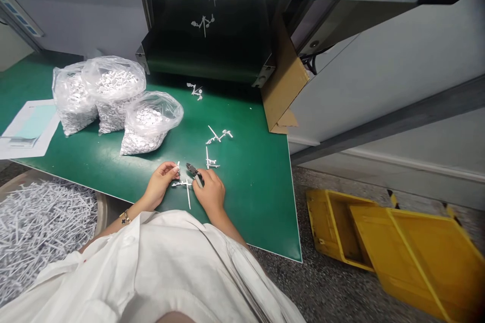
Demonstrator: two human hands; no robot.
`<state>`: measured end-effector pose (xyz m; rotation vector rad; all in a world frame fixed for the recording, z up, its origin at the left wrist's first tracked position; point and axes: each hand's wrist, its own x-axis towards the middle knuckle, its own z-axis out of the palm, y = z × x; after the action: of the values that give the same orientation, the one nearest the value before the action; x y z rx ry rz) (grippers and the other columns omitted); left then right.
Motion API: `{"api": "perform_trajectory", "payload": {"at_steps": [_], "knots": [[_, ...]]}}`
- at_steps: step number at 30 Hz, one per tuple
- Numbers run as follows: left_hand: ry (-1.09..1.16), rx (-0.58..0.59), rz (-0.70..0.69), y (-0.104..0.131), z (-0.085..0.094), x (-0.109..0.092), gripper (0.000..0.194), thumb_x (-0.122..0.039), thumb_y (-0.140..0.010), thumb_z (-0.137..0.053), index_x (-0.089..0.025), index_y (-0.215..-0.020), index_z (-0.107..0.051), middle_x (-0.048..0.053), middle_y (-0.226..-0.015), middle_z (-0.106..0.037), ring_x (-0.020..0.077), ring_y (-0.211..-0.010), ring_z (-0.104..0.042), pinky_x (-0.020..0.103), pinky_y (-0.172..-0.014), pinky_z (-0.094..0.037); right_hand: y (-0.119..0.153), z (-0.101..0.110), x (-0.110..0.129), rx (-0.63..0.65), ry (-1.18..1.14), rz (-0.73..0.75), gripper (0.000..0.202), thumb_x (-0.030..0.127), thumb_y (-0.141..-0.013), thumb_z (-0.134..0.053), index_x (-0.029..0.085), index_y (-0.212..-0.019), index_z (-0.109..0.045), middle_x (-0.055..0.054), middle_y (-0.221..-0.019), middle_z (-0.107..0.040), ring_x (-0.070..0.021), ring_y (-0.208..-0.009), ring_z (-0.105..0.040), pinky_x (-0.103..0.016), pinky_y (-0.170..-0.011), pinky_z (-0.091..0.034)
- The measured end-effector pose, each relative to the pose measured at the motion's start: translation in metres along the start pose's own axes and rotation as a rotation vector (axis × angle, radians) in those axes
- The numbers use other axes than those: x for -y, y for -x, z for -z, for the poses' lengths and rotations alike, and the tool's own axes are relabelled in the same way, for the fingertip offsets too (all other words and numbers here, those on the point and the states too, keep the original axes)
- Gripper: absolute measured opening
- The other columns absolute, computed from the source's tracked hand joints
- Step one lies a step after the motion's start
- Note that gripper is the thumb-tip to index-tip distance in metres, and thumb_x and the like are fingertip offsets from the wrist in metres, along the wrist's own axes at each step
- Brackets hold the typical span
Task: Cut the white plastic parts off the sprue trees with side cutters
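Note:
My left hand pinches a small white plastic piece between thumb and fingers. A pair of side cutters sits in my right hand, its dark jaws pointing toward that piece but apart from it. Between my hands, close to the table's near edge, lies a branched white plastic sprue. Just beyond my right hand are another white sprue and a third sprue. Whether the cutters' jaws are fully closed is too small to tell.
Clear bags full of white parts stand at left on the green table. A conveyor belt carrying sprues meets the table's back, beside a cardboard sheet. A tub of white sprue sticks stands lower left; yellow crates lie right.

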<state>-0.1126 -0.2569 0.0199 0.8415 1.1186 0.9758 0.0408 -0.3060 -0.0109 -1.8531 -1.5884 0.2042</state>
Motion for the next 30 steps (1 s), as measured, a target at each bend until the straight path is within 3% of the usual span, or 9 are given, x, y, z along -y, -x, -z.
{"api": "perform_trajectory", "payload": {"at_steps": [3,7,13,17,21,23,26,28,30], "knots": [[-0.194,0.003,-0.223,-0.003,0.002,-0.017,0.022,-0.036,-0.073,-0.071,-0.02,-0.084,-0.062,0.0,-0.078,-0.061,0.0125,-0.072,-0.059,0.026,-0.073,-0.047,0.0,0.001,0.0,0.012,-0.011,0.007,0.024,0.018,-0.075,-0.054,0.024,-0.095,-0.066,-0.002,-0.084,-0.061,-0.0171,-0.079,-0.055,-0.026,-0.072,-0.039],[-0.53,-0.022,-0.712,-0.014,0.007,-0.053,0.012,-0.033,-0.081,-0.063,-0.021,-0.082,-0.063,0.004,-0.091,-0.062,0.0176,-0.089,-0.059,0.031,-0.081,-0.047,0.0,0.002,0.0,0.027,-0.021,0.027,0.024,0.018,-0.075,-0.054,0.023,-0.096,-0.066,-0.003,-0.085,-0.061,-0.0174,-0.08,-0.055,-0.027,-0.074,-0.039],[-0.892,-0.38,-1.162,-0.037,0.025,-0.12,0.013,-0.031,-0.088,-0.057,-0.02,-0.091,-0.061,0.005,-0.091,-0.063,0.0185,-0.092,-0.056,0.035,-0.089,-0.043,0.0,0.002,-0.001,0.063,-0.003,0.025,0.027,0.018,-0.075,-0.054,0.023,-0.099,-0.066,-0.002,-0.087,-0.062,-0.0168,-0.082,-0.054,-0.026,-0.076,-0.038],[-1.018,-0.593,-1.282,-0.069,0.048,-0.175,0.022,-0.033,-0.092,-0.053,-0.015,-0.101,-0.059,0.007,-0.097,-0.059,0.0178,-0.095,-0.052,0.035,-0.091,-0.039,-0.001,0.002,-0.001,0.072,0.01,0.037,0.027,0.019,-0.075,-0.055,0.023,-0.099,-0.066,-0.002,-0.088,-0.062,-0.0172,-0.084,-0.055,-0.026,-0.076,-0.038],[-1.104,-0.596,-1.132,-0.105,0.069,-0.211,0.034,-0.038,-0.092,-0.051,-0.008,-0.108,-0.056,0.009,-0.104,-0.055,0.0199,-0.099,-0.048,0.039,-0.093,-0.037,-0.001,0.003,-0.002,0.065,0.004,0.051,0.026,0.019,-0.075,-0.055,0.023,-0.098,-0.066,-0.002,-0.087,-0.062,-0.0174,-0.084,-0.055,-0.026,-0.076,-0.038],[-1.173,-0.602,-1.065,-0.11,0.07,-0.209,0.034,-0.037,-0.089,-0.057,-0.01,-0.108,-0.059,0.008,-0.102,-0.056,0.0221,-0.1,-0.049,0.04,-0.094,-0.035,-0.001,0.003,-0.002,0.053,-0.014,0.045,0.026,0.019,-0.074,-0.055,0.023,-0.098,-0.066,-0.002,-0.088,-0.062,-0.0172,-0.084,-0.055,-0.026,-0.076,-0.039],[-1.207,-0.558,-1.111,-0.092,0.056,-0.179,0.024,-0.032,-0.091,-0.053,-0.015,-0.103,-0.064,0.007,-0.096,-0.058,0.0225,-0.099,-0.051,0.038,-0.092,-0.037,-0.001,0.004,-0.002,0.033,-0.058,0.027,0.027,0.018,-0.074,-0.054,0.023,-0.097,-0.066,-0.002,-0.087,-0.062,-0.0169,-0.083,-0.056,-0.026,-0.075,-0.04],[-1.247,-0.28,-1.095,-0.068,0.04,-0.147,0.023,-0.032,-0.092,-0.049,-0.017,-0.1,-0.065,0.006,-0.091,-0.059,0.0205,-0.092,-0.054,0.033,-0.086,-0.04,-0.001,0.004,-0.003,0.021,-0.089,0.018,0.026,0.017,-0.073,-0.053,0.022,-0.096,-0.066,-0.002,-0.085,-0.062,-0.0168,-0.081,-0.056,-0.026,-0.075,-0.04],[-1.306,0.128,-0.947,-0.041,0.027,-0.114,0.024,-0.034,-0.093,-0.047,-0.019,-0.102,-0.064,0.005,-0.09,-0.059,0.0181,-0.085,-0.057,0.029,-0.078,-0.043,-0.001,0.004,-0.004,0.005,-0.124,0.003,0.026,0.018,-0.073,-0.052,0.022,-0.095,-0.066,-0.002,-0.084,-0.061,-0.0166,-0.08,-0.056,-0.026,-0.073,-0.041]]}}
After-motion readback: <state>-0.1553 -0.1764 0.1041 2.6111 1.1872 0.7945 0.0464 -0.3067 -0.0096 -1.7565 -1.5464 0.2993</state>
